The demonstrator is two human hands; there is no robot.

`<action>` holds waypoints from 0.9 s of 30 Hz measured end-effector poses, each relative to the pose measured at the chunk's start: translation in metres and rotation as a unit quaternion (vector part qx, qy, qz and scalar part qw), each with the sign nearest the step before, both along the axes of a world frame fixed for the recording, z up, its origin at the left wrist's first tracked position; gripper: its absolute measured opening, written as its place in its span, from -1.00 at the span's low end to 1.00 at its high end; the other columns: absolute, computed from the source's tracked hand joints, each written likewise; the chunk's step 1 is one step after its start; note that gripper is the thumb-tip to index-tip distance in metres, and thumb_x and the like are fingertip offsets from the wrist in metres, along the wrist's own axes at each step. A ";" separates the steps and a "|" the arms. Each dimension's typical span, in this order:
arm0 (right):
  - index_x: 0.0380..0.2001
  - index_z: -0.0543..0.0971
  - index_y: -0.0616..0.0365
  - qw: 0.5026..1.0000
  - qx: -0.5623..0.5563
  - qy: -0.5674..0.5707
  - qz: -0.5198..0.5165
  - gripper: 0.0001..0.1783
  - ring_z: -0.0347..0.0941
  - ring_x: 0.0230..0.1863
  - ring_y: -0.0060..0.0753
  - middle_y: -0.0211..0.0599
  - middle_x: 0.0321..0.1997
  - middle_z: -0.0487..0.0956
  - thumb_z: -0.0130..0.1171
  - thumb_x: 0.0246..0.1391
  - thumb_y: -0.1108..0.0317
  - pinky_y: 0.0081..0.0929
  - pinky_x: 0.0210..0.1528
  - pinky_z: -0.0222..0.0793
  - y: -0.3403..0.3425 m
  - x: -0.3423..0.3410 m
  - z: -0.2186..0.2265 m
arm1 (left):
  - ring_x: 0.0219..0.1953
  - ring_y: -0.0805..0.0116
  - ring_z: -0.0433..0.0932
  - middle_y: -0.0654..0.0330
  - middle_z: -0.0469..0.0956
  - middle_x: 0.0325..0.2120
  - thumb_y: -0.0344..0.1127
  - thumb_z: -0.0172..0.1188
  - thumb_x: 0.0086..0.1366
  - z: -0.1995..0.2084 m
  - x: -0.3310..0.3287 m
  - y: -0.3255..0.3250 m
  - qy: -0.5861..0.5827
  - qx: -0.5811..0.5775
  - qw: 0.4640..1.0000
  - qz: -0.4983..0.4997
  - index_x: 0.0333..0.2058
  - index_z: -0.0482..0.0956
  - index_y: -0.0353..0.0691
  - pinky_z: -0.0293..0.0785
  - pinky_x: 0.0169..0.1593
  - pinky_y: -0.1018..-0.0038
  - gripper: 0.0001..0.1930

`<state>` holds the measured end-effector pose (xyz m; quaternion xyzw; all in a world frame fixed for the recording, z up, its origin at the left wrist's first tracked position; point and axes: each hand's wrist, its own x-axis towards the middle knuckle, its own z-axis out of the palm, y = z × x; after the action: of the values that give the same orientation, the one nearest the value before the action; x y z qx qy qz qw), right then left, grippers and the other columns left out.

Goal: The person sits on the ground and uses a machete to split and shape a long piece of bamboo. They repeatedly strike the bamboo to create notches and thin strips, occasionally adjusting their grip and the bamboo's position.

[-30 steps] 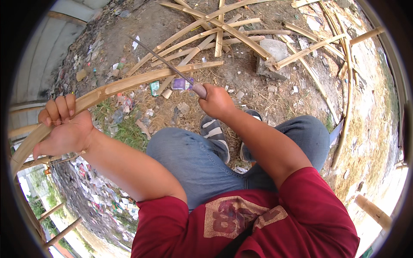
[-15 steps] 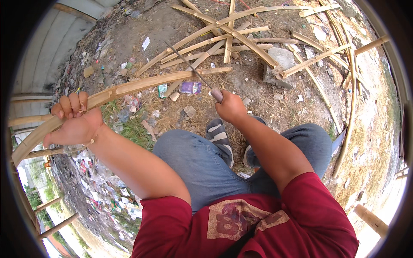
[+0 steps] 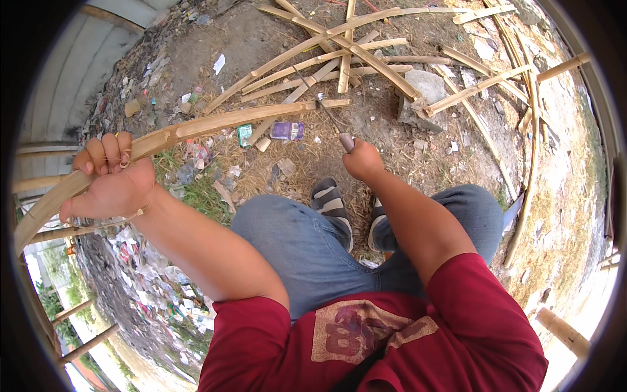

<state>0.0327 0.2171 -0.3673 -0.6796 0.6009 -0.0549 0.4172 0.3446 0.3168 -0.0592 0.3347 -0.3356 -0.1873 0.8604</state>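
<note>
A long split bamboo strip (image 3: 222, 122) slants across from the left edge to the middle, its far end past the centre. My left hand (image 3: 108, 175) is closed around it near the left rim, fingers curled over its upper edge. In my right hand (image 3: 364, 161) is the grip of a long thin-bladed knife (image 3: 333, 121) with a pale wooden handle. The blade points up and left, crossing the strip close to its far end; whether it touches the bamboo I cannot tell.
Several split bamboo pieces (image 3: 382, 65) lie crossed on the ground ahead, beside a grey concrete block (image 3: 424, 98). A purple packet (image 3: 287, 130) and other litter are scattered about. Corrugated sheeting (image 3: 72, 72) stands at the left, and a long bamboo strip (image 3: 535, 163) lies at the right.
My right hand has moved a little to the right with the knife, and the blade now stands steeper, nearer the strip's end. My left hand has hardly moved.
</note>
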 end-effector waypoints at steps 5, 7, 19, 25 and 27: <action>-0.23 0.53 0.17 0.982 -0.104 -0.139 0.077 -0.72 0.56 -0.24 0.25 0.13 -0.35 0.62 0.18 -0.03 0.29 0.03 -0.13 0.47 0.017 0.041 0.064 | -0.71 0.50 -0.12 0.36 0.03 -0.74 0.85 -0.32 -0.11 0.003 -0.006 -0.004 -0.004 -0.009 1.000 0.003 -0.66 0.22 -0.06 -0.18 -0.58 0.51 -0.08; -0.25 0.51 0.12 0.967 -0.153 -0.162 0.127 -0.74 0.55 -0.29 0.26 0.11 -0.39 0.60 0.20 -0.04 0.29 0.06 -0.19 0.47 0.019 0.047 0.084 | -0.71 0.50 -0.12 0.36 0.03 -0.75 0.84 -0.34 -0.09 0.000 0.001 0.000 -0.036 -0.032 0.996 -0.081 -0.67 0.22 -0.06 -0.19 -0.59 0.51 -0.08; -0.10 0.55 0.33 0.999 0.021 0.006 -0.038 -0.62 0.56 -0.03 0.20 0.21 -0.13 0.62 0.11 0.04 0.32 -0.03 0.08 0.44 0.016 0.007 -0.002 | -0.71 0.49 -0.12 0.35 0.02 -0.75 0.83 -0.44 -0.04 0.007 -0.017 -0.012 0.007 0.028 0.990 0.141 -0.65 0.21 -0.07 -0.17 -0.58 0.50 -0.08; -0.21 0.52 0.20 0.980 -0.074 -0.169 0.073 -0.70 0.56 -0.24 0.28 0.19 -0.29 0.62 0.18 -0.03 0.30 0.06 -0.12 0.47 0.030 0.055 0.086 | -0.69 0.48 -0.11 0.34 0.02 -0.74 0.83 -0.50 -0.03 0.003 0.009 -0.002 -0.025 0.008 0.998 0.049 -0.65 0.20 -0.07 -0.16 -0.57 0.51 -0.07; -0.20 0.52 0.16 0.959 -0.127 -0.192 0.163 -0.69 0.56 -0.25 0.27 0.17 -0.29 0.62 0.21 -0.03 0.28 0.07 -0.15 0.47 0.029 0.059 0.100 | -0.69 0.48 -0.10 0.34 0.02 -0.74 0.82 -0.52 -0.03 0.003 0.009 -0.003 -0.034 0.006 0.998 0.048 -0.65 0.19 -0.07 -0.15 -0.57 0.51 -0.07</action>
<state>0.0922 0.2458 -0.2670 -0.7924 0.3786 -0.1917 0.4383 0.3535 0.3142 -0.0558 0.3615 -0.3468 -0.1364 0.8546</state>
